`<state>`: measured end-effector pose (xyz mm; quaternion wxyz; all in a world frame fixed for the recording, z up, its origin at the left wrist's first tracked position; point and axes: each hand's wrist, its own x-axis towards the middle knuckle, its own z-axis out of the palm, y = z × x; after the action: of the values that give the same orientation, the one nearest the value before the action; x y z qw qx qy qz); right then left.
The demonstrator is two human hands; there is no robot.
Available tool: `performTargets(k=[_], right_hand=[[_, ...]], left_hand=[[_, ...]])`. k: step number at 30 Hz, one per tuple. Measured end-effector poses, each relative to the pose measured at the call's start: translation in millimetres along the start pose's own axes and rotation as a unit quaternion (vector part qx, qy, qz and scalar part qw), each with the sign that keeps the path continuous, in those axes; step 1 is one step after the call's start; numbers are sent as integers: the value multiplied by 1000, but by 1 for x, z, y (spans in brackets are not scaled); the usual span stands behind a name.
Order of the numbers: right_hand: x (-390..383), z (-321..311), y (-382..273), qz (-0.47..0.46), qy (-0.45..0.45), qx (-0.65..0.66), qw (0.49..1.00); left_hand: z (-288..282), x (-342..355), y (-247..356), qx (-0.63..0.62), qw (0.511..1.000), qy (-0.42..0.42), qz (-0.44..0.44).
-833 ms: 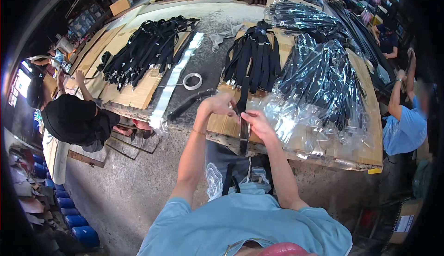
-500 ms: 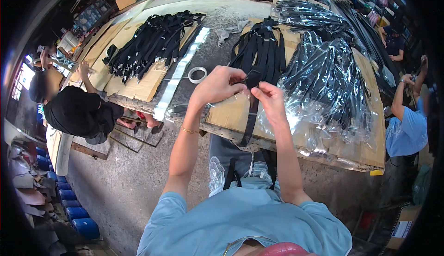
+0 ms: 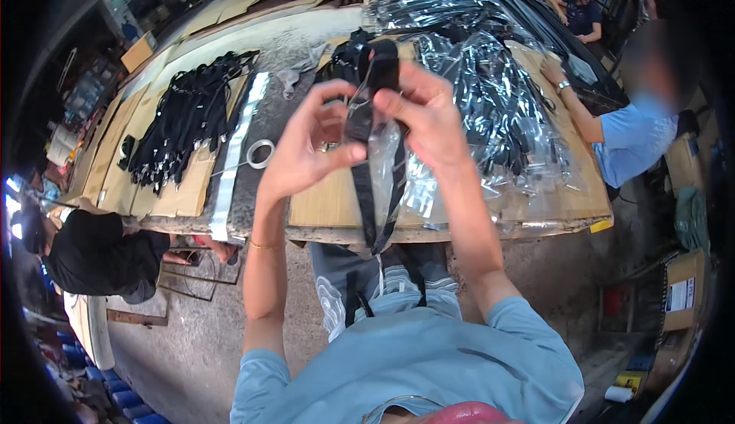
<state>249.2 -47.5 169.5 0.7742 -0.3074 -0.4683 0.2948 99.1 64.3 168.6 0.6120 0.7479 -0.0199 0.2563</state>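
A folded black strap (image 3: 383, 64) is held up over the near table edge, with a loop hanging down towards my waist. My right hand (image 3: 429, 121) is closed on it, thumb pressed against its front. My left hand (image 3: 310, 137) curves round the strap's left side, thumb and fingertips at its edge; motion blurs these fingers. Clear plastic (image 3: 384, 163) hangs between the two strands below my hands. Behind them, partly hidden, lies a bundle of black straps (image 3: 337, 64) on cardboard. To the right is a heap of plastic-wrapped black straps (image 3: 490, 110).
Another black strap pile (image 3: 191, 114) lies on cardboard at left, beside a shiny pale strip (image 3: 241, 156) and a tape roll (image 3: 260, 153). A grey cloth (image 3: 295, 72) lies farther back. One person in light blue (image 3: 635, 137) stands at the table's right, another in black (image 3: 99, 255) at left.
Both hands have moved left in the view, turning the strap upright in front of me. Clear plastic now shows between its strands. The person at right has come closer to the table.
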Motion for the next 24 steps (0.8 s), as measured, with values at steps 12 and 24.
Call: performTargets(k=[12, 24], right_hand=[[72, -152, -112, -108, -39, -171, 979], [144, -306, -127, -180, 72, -355, 914]], left_hand=[[146, -14, -132, -182, 928, -297, -133], [55, -2, -238, 141, 884, 421, -147]])
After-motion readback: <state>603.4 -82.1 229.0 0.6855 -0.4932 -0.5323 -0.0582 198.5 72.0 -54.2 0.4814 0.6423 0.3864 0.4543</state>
